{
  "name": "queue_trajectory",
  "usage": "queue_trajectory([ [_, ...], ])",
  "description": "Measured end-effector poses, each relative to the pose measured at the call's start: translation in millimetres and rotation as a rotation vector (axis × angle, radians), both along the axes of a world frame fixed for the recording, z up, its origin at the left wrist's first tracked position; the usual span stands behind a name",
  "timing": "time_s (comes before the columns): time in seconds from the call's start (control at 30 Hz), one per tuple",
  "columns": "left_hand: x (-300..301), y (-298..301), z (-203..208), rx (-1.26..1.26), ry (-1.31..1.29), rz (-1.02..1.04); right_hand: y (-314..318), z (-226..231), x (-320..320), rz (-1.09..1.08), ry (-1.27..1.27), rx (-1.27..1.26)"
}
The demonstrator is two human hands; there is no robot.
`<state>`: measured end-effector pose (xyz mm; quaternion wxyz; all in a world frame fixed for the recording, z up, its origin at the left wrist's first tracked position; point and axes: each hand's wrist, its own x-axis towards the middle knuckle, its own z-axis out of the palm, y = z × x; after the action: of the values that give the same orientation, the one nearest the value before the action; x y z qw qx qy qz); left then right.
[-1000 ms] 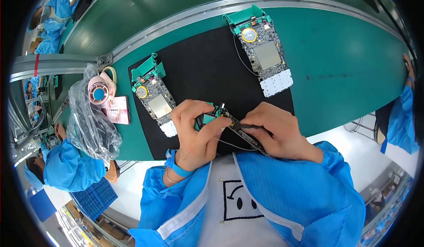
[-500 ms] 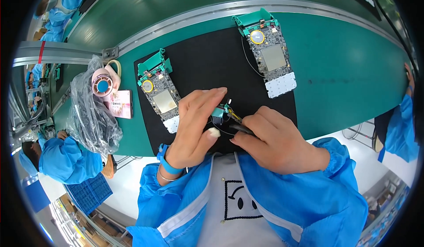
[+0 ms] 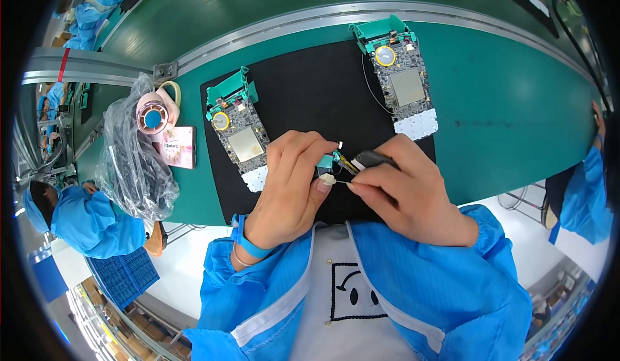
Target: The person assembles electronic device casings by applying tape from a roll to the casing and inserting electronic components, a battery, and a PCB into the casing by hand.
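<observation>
My left hand (image 3: 290, 180) is closed round a small teal plastic part (image 3: 325, 161) with short coloured wires, above the black mat (image 3: 303, 83). Facing it, my right hand (image 3: 413, 193) pinches the end of a thin grey cable (image 3: 342, 181) between thumb and finger. A black piece, like a tool handle (image 3: 373, 159), lies along the right index finger; its kind is not clear. To the left is a circuit board (image 3: 244, 143) with a teal bracket and a coin cell. A similar board (image 3: 407, 86) lies at the far right of the mat, its cable looping beside it.
On the green table (image 3: 504, 115), left of the mat, are a clear plastic bag (image 3: 129, 161), a pink handheld fan (image 3: 153, 117) and a pink box (image 3: 177, 146). A metal rail (image 3: 290, 24) runs along the back. Co-workers in blue sit left (image 3: 97, 225) and right (image 3: 588, 199).
My right hand has shifted up and its thumb and finger now pinch the cable, with the black piece higher between the fingers. My left fingers have curled in closer round the teal part.
</observation>
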<state>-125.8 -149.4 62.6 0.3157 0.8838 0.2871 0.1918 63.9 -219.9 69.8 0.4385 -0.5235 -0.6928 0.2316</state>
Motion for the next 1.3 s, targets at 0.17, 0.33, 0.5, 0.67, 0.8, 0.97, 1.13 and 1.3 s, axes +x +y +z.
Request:
queue_trajectory([
  [0.17, 0.9, -3.1, -1.9, 0.03, -0.018, 0.009, -7.9, 3.2, 0.1, -0.01, 0.092, -0.207],
  [0.33, 2.0, -5.8, -2.0, 0.053, -0.031, 0.031, -11.1, 12.4, -1.3, 0.033, -0.105, -0.12],
  [0.5, 5.9, -7.7, -2.3, 0.032, -0.034, 0.049, -16.6, 13.3, 13.6, 0.027, 0.044, -0.355],
  [0.67, 5.0, -8.4, -2.4, 0.064, -0.017, 0.065, -24.1, 16.2, 24.5, 0.079, 0.175, -0.552],
  [0.8, 5.0, -10.6, -4.4, 0.049, -0.023, 0.066, -23.7, 0.1, 32.1, 0.013, 0.147, -0.507],
  [0.97, 4.6, -13.4, -8.6, 0.025, -0.041, 0.08, -12.4, -6.8, 20.9, -0.037, 0.222, -0.466],
  [1.13, 4.9, -14.4, -9.8, 0.037, -0.043, 0.098, -2.5, -2.9, 6.1, 0.008, 0.236, -0.321],
  [1.3, 3.6, -12.4, -9.5, 0.059, -0.048, 0.093, 6.7, -7.3, 4.9, 0.036, 0.199, -0.294],
])
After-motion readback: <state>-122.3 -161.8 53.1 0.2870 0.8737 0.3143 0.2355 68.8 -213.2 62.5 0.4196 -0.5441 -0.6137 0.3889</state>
